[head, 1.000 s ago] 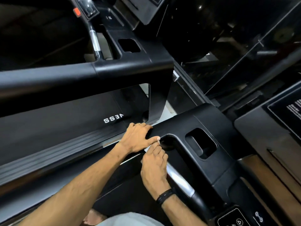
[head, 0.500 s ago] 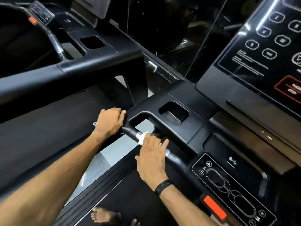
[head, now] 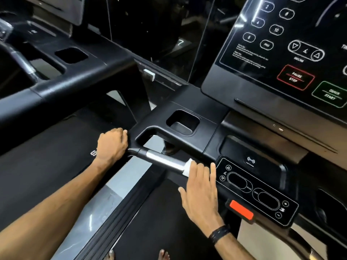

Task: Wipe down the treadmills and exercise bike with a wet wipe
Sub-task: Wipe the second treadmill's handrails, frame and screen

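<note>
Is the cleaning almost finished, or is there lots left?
Lots left, probably. Nothing shows for sure what's already clean. Right now the right hand presses the white wipe on the silver handlebar, while the left hand holds the black frame. The button panel and the other treadmill look untouched.

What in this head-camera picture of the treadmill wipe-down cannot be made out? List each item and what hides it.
- Wet wipe: only its white edge shows; the right hand covers the rest.
- Left hand fingertips: curled over the black handlebar end, out of sight.
- Small instruction text on the console: too small and blurred to read.
- Right part of the console: cut off by the frame edge.
- Left treadmill's handlebar: blurred.
</note>
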